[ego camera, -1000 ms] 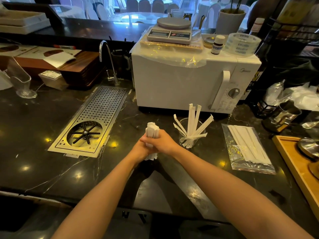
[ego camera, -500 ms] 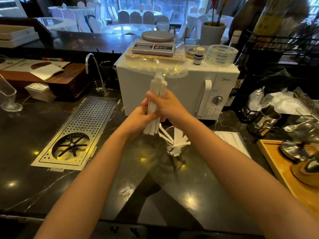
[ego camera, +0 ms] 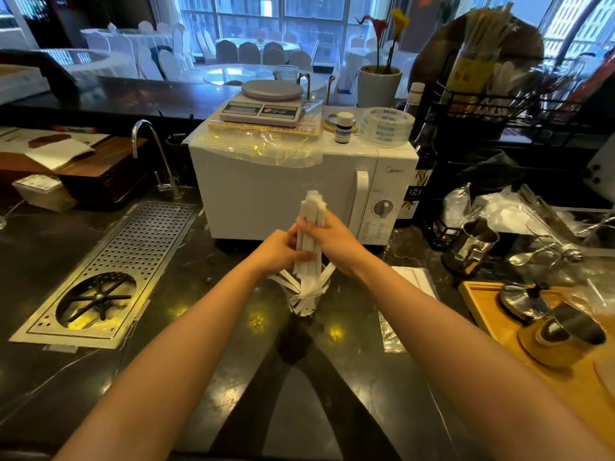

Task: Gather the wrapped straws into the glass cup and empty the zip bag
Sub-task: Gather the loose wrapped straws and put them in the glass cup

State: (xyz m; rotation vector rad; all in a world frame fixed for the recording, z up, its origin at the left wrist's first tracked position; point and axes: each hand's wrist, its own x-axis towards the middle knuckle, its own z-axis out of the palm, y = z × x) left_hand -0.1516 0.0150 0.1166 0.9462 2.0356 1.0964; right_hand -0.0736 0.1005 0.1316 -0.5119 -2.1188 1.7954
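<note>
Both hands hold an upright bundle of white wrapped straws (ego camera: 311,227). My left hand (ego camera: 279,252) grips its lower part and my right hand (ego camera: 336,239) wraps its middle. The bundle's lower end sits just above or at the mouth of the glass cup (ego camera: 306,299), which stands on the dark counter and holds several straws fanned out. The clear zip bag (ego camera: 414,282) lies flat to the right of the cup, with white straws inside, partly hidden by my right forearm.
A white microwave (ego camera: 283,197) stands right behind the cup, with a scale and tape rolls on top. A perforated steel drain tray (ego camera: 109,274) lies at left. A wooden tray (ego camera: 499,324) with metal pitchers sits at right.
The bundle was lifted from the counter left of the cup, then brought right and down over the cup. The camera has tilted up.
</note>
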